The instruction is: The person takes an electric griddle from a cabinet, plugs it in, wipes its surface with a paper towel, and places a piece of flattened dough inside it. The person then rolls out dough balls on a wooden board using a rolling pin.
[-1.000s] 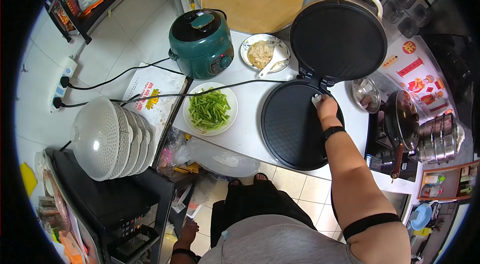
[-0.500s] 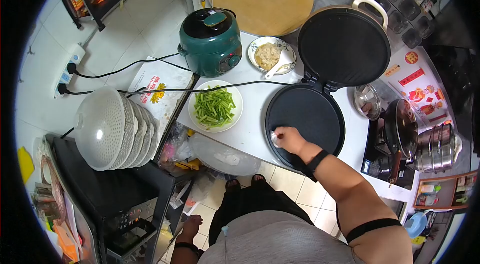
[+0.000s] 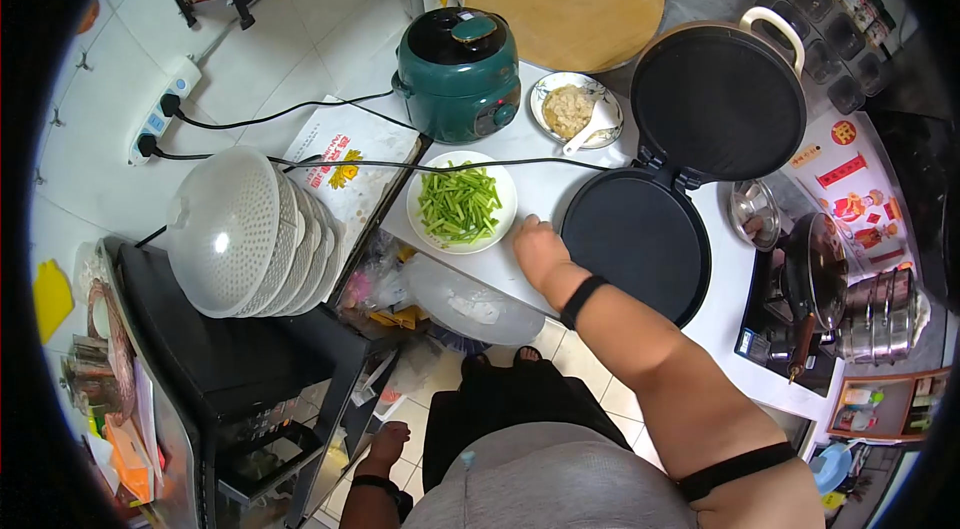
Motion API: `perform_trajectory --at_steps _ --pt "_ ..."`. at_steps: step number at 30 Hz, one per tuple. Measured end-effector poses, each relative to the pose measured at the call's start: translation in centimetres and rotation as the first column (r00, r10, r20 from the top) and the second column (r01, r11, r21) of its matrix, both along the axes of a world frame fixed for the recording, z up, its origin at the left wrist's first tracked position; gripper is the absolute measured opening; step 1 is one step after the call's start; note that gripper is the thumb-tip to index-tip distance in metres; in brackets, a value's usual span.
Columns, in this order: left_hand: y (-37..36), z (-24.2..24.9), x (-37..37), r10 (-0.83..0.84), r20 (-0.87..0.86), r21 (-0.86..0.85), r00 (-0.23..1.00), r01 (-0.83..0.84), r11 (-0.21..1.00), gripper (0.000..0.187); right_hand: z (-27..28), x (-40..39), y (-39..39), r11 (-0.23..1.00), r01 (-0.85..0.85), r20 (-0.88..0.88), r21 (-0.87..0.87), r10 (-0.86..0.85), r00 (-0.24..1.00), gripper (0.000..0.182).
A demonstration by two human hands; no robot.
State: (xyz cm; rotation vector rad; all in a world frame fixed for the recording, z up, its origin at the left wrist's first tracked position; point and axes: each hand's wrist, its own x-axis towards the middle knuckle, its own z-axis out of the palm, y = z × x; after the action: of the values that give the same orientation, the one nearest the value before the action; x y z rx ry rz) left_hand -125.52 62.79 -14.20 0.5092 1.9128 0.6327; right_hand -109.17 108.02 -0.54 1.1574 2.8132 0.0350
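Right hand [image 3: 538,247] rests just beside the plate [image 3: 503,191].

Right hand [image 3: 538,247] sits in the narrow gap betw. plate of greens [image 3: 461,202] & open griddle [image 3: 637,241], center frame. Cord [image 3: 560,164] crosses the surface [image 3: 545,191] above it. Green cooker [image 3: 458,74] & bowl w/ spoon [image 3: 574,111] block upper center.
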Motion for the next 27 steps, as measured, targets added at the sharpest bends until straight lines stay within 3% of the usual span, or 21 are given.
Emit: perform_trajectory --at_steps 4,6,7,8,10,11,12,13,14,16,18,19,22,23,27 --pt "-2.3 -2.0 -0.7 -0.034 0.070 0.079 0.997 0.029 0.996 0.017 -4.0 -0.7 -0.5 0.993 0.113 0.142 -0.034 -0.107 0.984 0.019" --pt "-2.7 -0.4 -0.4 -0.142 -0.047 0.102 0.989 0.146 0.984 0.015 -5.2 -0.6 -2.2 0.989 0.082 0.162 0.121 -0.101 0.982 0.020" --pt "-3.8 -1.4 -0.3 -0.008 0.035 0.082 0.999 0.006 0.997 0.016 -5.5 -0.2 -2.4 0.994 0.007 0.151 0.111 -0.023 0.988 0.022" --pt "-5.7 -3.2 -0.7 -0.005 0.038 0.085 0.999 0.002 0.996 0.016 -4.9 -0.2 -3.2 0.993 0.003 0.154 0.114 -0.020 0.988 0.022" --pt "-7.9 -6.1 -1.7 -0.189 -0.052 0.079 0.981 0.193 0.978 0.015 -2.7 0.3 -4.8 0.996 -0.084 0.009 -0.022 0.084 0.996 0.025" --pt "-6.3 -3.1 -2.0 -0.670 -0.340 -0.128 0.660 0.673 0.728 0.012 -3.1 0.6 -5.6 0.997 -0.081 0.012 -0.015 0.082 0.997 0.025" --pt "-6.4 -3.3 -1.9 -0.669 -0.343 -0.124 0.659 0.675 0.728 0.012 -3.7 0.9 -6.4 0.977 -0.211 -0.117 0.007 0.211 0.971 0.025" --pt "-6.7 -3.2 -1.7 -0.430 -0.170 -0.051 0.887 0.428 0.902 0.010 -4.2 1.1 -7.4 0.942 -0.334 -0.242 0.044 0.334 0.911 0.025" --pt "-6.7 -3.3 -1.7 -0.131 0.025 -0.037 0.991 0.132 0.991 0.009 -3.8 1.3 -8.5 0.942 -0.331 -0.241 0.047 0.332 0.912 0.025" --pt "-6.2 -3.8 -2.3 -0.178 -0.013 0.000 0.984 0.178 0.984 0.008 -3.0 1.8 -10.7 0.871 -0.362 -0.109 -0.332 0.345 0.932 0.023" --pt "-5.9 -4.0 -2.4 -0.250 -0.088 0.056 0.964 0.255 0.965 0.008 -4.2 2.8 -12.4 0.879 -0.332 -0.196 -0.342 0.279 0.940 0.022" --pt "-5.3 -3.3 -2.6 -0.473 -0.292 0.047 0.831 0.507 0.861 0.007 -4.7 3.4 -13.1 0.882 -0.307 -0.280 -0.357 0.213 0.936 0.022" --pt "-5.1 -4.2 -3.0 -0.466 -0.323 0.162 0.824 0.533 0.830 0.008 -5.3 4.8 -13.9 0.868 -0.206 -0.192 -0.452 0.131 0.973 0.015" --pt "-5.5 -6.1 -3.6 -0.472 -0.179 0.133 0.863 0.496 0.858 0.009 -5.3 4.6 -14.1 0.873 -0.199 -0.196 -0.444 0.122 0.973 0.015" --pt "-8.1 -10.3 -4.2 -0.398 -0.126 0.216 0.909 0.417 0.883 0.013 -5.6 3.8 -13.4 0.888 -0.193 -0.269 -0.418 0.083 0.960 0.016"
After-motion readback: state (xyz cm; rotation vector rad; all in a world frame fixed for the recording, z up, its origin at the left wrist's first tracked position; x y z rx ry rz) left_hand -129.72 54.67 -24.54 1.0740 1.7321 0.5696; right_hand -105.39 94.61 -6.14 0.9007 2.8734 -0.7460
